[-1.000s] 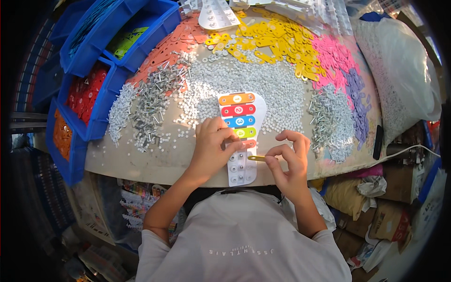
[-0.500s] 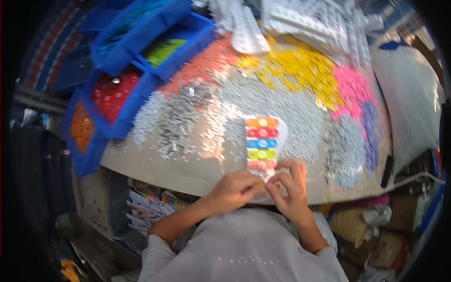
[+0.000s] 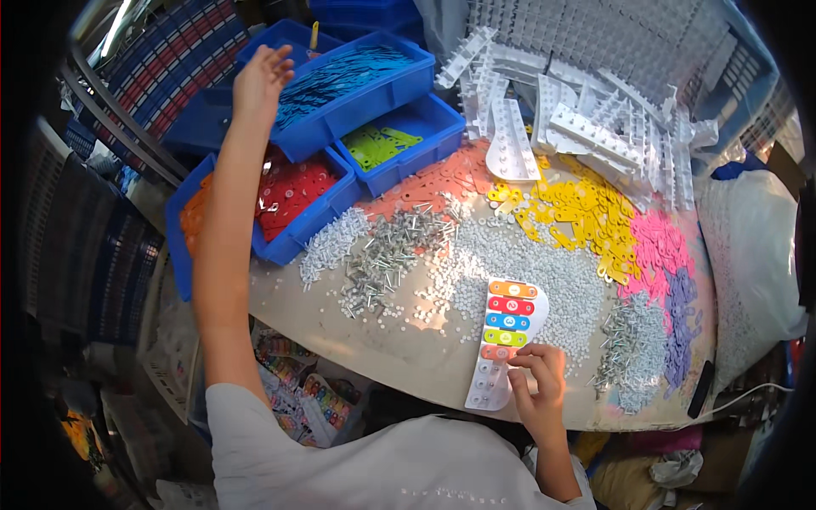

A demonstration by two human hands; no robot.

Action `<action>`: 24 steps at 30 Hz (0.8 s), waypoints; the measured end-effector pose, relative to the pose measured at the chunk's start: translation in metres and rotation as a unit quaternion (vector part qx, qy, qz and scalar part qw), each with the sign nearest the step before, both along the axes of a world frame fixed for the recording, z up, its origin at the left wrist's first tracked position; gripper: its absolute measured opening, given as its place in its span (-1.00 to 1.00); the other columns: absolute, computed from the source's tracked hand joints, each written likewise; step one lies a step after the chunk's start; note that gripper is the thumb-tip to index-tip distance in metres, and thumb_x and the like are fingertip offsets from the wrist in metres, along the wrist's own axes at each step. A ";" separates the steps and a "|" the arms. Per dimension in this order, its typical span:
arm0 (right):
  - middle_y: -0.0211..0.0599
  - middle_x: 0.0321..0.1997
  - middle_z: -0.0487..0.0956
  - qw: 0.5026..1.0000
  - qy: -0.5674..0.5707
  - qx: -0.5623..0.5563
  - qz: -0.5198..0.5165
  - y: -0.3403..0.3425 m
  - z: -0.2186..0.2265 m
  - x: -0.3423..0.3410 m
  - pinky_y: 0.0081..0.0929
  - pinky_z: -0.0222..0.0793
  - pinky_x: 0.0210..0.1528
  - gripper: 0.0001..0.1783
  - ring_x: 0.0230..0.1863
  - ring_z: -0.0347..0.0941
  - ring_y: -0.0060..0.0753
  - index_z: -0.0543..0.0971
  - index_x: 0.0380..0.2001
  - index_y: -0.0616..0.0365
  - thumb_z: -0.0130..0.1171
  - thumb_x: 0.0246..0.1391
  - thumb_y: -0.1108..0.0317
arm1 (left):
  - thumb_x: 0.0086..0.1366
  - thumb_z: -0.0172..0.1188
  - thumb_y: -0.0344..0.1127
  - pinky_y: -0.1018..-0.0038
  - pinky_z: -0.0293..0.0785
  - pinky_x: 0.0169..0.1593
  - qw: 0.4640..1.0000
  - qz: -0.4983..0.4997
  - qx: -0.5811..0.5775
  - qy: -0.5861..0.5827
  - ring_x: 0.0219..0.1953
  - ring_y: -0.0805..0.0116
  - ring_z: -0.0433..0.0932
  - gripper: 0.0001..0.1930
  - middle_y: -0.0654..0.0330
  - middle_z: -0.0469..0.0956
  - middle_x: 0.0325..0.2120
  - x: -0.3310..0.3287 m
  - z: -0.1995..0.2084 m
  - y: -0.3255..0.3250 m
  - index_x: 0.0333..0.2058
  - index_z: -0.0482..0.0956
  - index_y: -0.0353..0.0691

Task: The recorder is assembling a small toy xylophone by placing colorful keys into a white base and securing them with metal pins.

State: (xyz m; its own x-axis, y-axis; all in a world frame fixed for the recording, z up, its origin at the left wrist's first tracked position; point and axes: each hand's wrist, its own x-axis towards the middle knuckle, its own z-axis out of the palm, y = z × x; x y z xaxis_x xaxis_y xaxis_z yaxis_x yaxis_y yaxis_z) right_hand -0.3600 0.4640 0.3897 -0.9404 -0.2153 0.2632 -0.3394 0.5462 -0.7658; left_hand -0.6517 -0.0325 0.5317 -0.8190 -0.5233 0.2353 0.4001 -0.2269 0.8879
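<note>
A white plastic xylophone base (image 3: 493, 376) lies near the table's front edge. Orange, red, blue, green and salmon bars sit across its upper part; its lower slots are bare. My right hand (image 3: 541, 387) is at the base's right edge, fingertips beside the salmon bar and thumb just below, gripping the edge. My left arm stretches far to the upper left. Raised beside the bin of blue strips (image 3: 340, 81), my left hand (image 3: 265, 78) has loosely bent fingers apart, with nothing visible in them. A small yellow strip (image 3: 314, 36) shows beyond it, by the back blue bins.
Blue bins hold red (image 3: 293, 191), green (image 3: 378, 146) and orange pieces. Piles of screws (image 3: 387, 263), white caps (image 3: 544, 272), yellow bars (image 3: 586, 208), pink and purple pieces cover the table. White bases (image 3: 595, 127) are stacked behind. A filled plastic bag (image 3: 752, 229) stands right.
My left hand has left the base and swung to the far upper left. My right hand stays at the base. The yellow piece between my hands is gone from there. The view has shifted.
</note>
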 end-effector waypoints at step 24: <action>-0.15 -0.29 0.58 0.966 0.030 -0.029 -0.255 0.036 -0.080 0.034 -0.33 0.36 -0.10 -0.95 -0.21 0.45 -0.17 0.55 -0.34 0.23 0.18 0.11 0.59 | 0.28 0.02 -0.43 0.16 0.41 0.20 0.571 -0.114 -0.755 -0.302 0.13 -0.06 0.54 -0.67 -0.19 0.57 0.03 -0.125 -0.221 0.083 -0.02 0.64 -0.19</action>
State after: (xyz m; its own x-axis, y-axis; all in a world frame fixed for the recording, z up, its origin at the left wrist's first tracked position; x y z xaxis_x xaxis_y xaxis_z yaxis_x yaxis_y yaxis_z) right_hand -0.3255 0.4996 0.3099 -0.9027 0.2885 0.3192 -0.0829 0.6113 -0.7870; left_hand -0.7766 0.0502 0.3108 -0.9956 0.0398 -0.0849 0.0311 0.9944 0.1006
